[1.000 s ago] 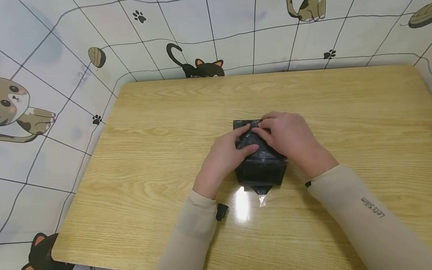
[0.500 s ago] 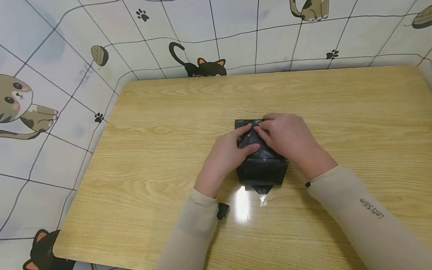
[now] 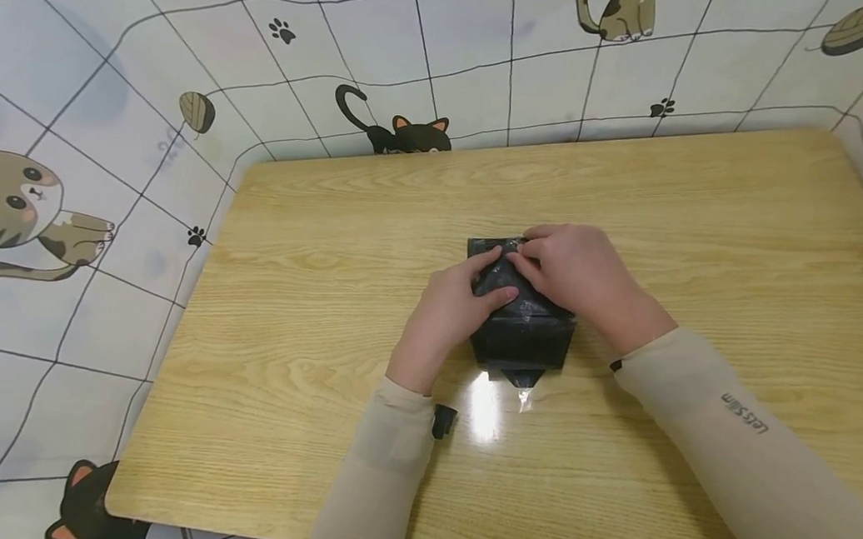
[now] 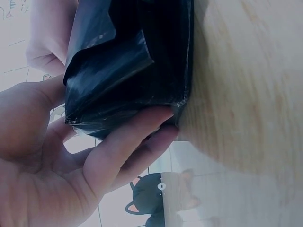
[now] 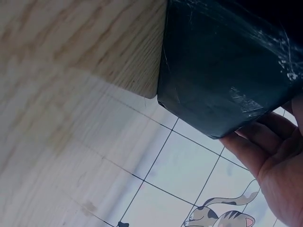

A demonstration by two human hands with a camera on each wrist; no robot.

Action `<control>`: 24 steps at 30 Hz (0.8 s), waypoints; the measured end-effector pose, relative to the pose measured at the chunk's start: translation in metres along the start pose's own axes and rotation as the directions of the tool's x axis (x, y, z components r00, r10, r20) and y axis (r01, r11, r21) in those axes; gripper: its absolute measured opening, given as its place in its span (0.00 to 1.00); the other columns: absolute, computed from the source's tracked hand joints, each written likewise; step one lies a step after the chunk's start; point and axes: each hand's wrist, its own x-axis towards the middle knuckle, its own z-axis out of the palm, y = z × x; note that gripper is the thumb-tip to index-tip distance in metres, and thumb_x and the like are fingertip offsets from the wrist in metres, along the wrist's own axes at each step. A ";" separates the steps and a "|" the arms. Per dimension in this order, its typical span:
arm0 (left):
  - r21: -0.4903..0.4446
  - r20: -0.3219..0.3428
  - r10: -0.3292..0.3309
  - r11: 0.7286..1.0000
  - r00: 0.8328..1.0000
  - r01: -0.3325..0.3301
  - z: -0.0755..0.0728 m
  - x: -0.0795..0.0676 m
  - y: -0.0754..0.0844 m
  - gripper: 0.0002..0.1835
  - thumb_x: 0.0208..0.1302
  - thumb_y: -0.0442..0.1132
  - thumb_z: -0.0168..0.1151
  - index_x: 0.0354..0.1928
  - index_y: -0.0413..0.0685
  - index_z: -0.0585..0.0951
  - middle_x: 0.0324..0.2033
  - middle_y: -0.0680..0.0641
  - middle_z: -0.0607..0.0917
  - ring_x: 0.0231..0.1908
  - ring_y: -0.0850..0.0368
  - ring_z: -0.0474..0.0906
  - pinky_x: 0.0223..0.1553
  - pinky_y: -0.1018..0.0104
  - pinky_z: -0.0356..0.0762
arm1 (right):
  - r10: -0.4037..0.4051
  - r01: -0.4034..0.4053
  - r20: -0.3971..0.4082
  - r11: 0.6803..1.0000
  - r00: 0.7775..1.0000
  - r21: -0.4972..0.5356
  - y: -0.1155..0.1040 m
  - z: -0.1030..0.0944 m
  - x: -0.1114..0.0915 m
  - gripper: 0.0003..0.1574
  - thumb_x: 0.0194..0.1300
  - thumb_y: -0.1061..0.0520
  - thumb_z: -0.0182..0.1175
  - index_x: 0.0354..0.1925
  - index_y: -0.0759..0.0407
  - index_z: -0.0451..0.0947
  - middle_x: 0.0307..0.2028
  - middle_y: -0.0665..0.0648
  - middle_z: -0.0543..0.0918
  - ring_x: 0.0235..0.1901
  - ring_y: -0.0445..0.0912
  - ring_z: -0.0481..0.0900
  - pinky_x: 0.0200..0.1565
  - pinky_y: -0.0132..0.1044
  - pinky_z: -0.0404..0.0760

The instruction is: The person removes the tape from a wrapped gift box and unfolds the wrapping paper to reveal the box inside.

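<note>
A black box-like package (image 3: 522, 343) sits on the wooden table, its surface glossy with clear tape. My left hand (image 3: 447, 308) grips its left side, thumb on top; in the left wrist view its fingers (image 4: 137, 137) lie along the side of the black package (image 4: 128, 80). At the far right edge my right hand (image 3: 585, 272) holds the top, thumb and fingertips drawn together there. From the right wrist, curled fingers (image 5: 258, 142) show behind the black package (image 5: 213, 75). What the right fingertips pinch is too small to tell. A triangular flap and a strip of clear tape (image 3: 524, 400) stick out at the near side.
The light wood table (image 3: 299, 335) reaches the tiled wall (image 3: 468, 63), which is printed with cartoon cats. A small black wrist mount (image 3: 443, 421) is on the left sleeve. Light glares off the tabletop near the package.
Both hands keep their places on the black package, with hardly any visible motion. The head view shifts slightly.
</note>
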 end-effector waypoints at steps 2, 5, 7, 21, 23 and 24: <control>-0.006 0.001 -0.001 1.000 1.000 0.001 -0.001 -0.001 0.001 0.36 0.73 0.56 0.68 0.80 0.68 0.70 0.77 0.46 0.74 0.77 0.47 0.70 0.75 0.48 0.72 | 0.002 -0.002 0.005 1.000 1.000 -0.006 0.000 -0.001 0.000 0.17 0.77 0.52 0.64 0.43 0.64 0.92 0.49 0.63 0.92 0.44 0.57 0.92 0.45 0.55 0.90; -0.015 0.000 -0.002 1.000 1.000 0.002 -0.002 -0.002 0.002 0.36 0.73 0.56 0.68 0.80 0.68 0.70 0.77 0.46 0.74 0.77 0.47 0.70 0.75 0.48 0.72 | 0.014 -0.014 0.011 1.000 1.000 -0.002 0.000 -0.002 0.001 0.17 0.77 0.52 0.63 0.44 0.63 0.92 0.50 0.62 0.92 0.45 0.57 0.92 0.46 0.55 0.90; -0.018 0.001 -0.004 1.000 1.000 0.004 -0.003 -0.002 0.002 0.36 0.73 0.56 0.68 0.80 0.68 0.70 0.77 0.46 0.74 0.77 0.47 0.70 0.75 0.48 0.72 | 0.018 -0.018 0.009 1.000 1.000 0.002 0.000 -0.001 0.001 0.17 0.78 0.52 0.63 0.44 0.62 0.93 0.51 0.62 0.92 0.46 0.57 0.92 0.47 0.55 0.90; -0.011 -0.002 -0.009 1.000 1.000 0.009 0.000 -0.001 0.002 0.36 0.73 0.56 0.69 0.79 0.69 0.70 0.77 0.46 0.74 0.77 0.47 0.70 0.75 0.47 0.73 | -0.025 0.023 -0.045 0.999 0.999 -0.049 -0.002 0.003 -0.002 0.17 0.76 0.52 0.64 0.42 0.64 0.93 0.48 0.65 0.92 0.41 0.59 0.93 0.42 0.57 0.90; -0.011 -0.001 -0.013 1.000 1.000 0.013 0.000 0.000 0.001 0.36 0.73 0.56 0.69 0.79 0.69 0.70 0.77 0.46 0.74 0.77 0.47 0.70 0.75 0.47 0.72 | -0.030 0.027 -0.055 0.998 0.998 -0.054 -0.002 0.004 -0.003 0.17 0.76 0.52 0.65 0.42 0.64 0.92 0.48 0.65 0.92 0.41 0.59 0.93 0.42 0.57 0.90; -0.012 -0.001 -0.015 1.000 1.000 0.015 0.001 0.000 0.001 0.36 0.73 0.56 0.69 0.79 0.69 0.70 0.77 0.46 0.74 0.77 0.47 0.70 0.75 0.47 0.72 | -0.031 0.028 -0.057 0.998 0.998 -0.056 -0.002 0.005 -0.003 0.17 0.76 0.52 0.65 0.42 0.65 0.92 0.48 0.66 0.92 0.41 0.59 0.93 0.42 0.57 0.90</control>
